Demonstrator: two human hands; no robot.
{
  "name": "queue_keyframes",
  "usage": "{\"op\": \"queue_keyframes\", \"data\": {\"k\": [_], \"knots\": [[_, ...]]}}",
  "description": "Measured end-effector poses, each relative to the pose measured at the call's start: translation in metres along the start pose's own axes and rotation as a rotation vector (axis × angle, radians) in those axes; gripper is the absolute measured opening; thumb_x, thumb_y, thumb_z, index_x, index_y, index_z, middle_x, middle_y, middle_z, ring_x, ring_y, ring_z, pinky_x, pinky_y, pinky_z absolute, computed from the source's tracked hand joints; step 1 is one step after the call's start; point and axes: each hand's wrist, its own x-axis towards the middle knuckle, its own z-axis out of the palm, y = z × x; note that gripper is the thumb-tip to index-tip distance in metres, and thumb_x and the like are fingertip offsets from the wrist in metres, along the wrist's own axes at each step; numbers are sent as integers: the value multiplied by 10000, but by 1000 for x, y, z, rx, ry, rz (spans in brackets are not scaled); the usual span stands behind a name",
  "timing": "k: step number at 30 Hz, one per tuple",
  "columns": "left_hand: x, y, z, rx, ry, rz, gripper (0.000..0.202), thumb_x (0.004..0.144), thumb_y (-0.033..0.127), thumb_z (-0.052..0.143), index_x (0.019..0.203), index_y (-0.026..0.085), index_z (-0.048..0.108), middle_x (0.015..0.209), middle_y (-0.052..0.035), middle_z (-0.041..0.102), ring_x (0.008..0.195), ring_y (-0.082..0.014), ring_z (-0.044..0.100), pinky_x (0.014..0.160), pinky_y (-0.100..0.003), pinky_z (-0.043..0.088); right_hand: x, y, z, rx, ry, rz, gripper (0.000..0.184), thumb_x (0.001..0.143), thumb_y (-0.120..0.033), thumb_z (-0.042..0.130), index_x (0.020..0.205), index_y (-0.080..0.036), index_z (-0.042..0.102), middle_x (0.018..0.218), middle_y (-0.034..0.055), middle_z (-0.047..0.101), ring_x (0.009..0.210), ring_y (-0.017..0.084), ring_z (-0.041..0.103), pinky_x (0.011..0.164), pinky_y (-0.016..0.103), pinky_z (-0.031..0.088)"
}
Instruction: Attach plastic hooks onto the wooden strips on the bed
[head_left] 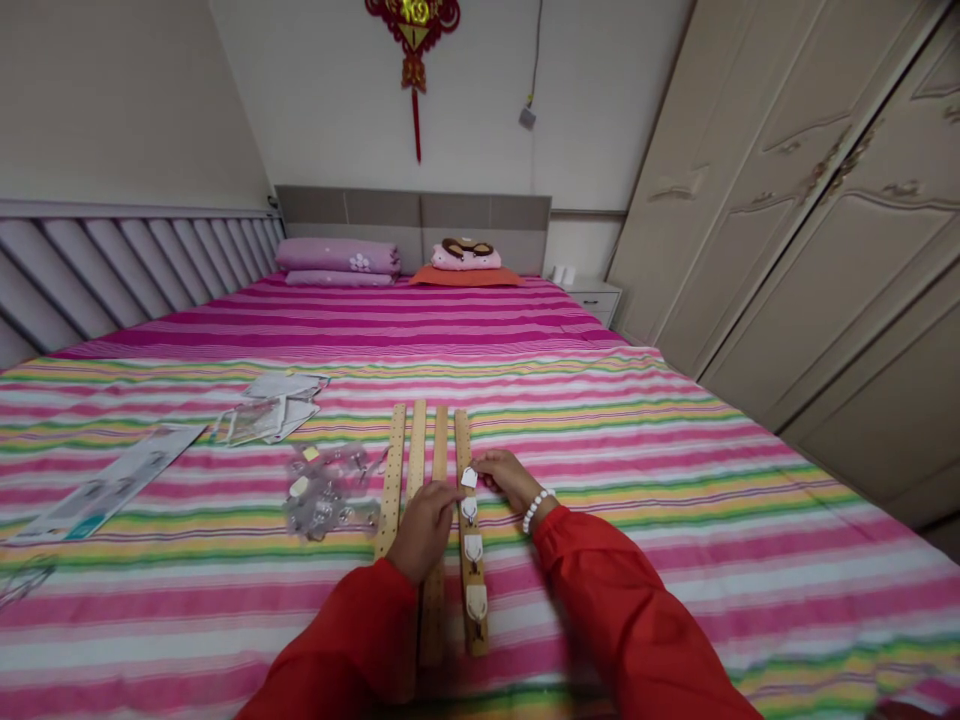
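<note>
My left hand (422,530) and my right hand (510,477) meet from both sides at a small white hook (469,478) on the far half of the rightmost wooden strip (463,437). Fingers of both hands are pinched together at the hook's edges. Nearer to me on the same strip sit several more pale hooks (473,548) in a row. Left of it lie further wooden strips (418,440) with small holes; my left hand and sleeve cover parts of them.
Left of the strips is a pile of clear plastic packets (330,500). Beyond it lie flat packages (262,415) and a long card (120,480). Scissors-like loops (28,577) rest at the left edge. The striped bed (675,470) holds everything, beside a wardrobe (787,230).
</note>
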Motion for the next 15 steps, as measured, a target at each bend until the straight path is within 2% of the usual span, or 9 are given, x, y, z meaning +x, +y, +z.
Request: {"op": "queue_keyframes", "data": {"k": [5,10,15], "knots": [[3,-8,-7,106,-7,18,345,832,144,408,993,221,703,982,-84,664,949,-211,571,888,-378,439,4,-3,4,7,-7,-7,142,574,-276,634,516,-177,550,311,-108,367,320,47,248,373,211,124],[1,-9,-3,163,-6,17,401,805,100,417,1055,251,692,1008,-77,662,977,-215,562,901,-380,429,3,-6,5,32,-21,-11,106,513,-226,662,512,-169,572,330,-103,397,348,45,260,388,213,140],[3,-7,-1,31,52,-53,330,787,153,503,1044,247,688,1044,-74,666,1004,-221,566,930,-395,419,-3,-9,4,95,3,-31,133,547,-282,654,571,-168,590,362,-92,426,336,46,262,377,219,128]]}}
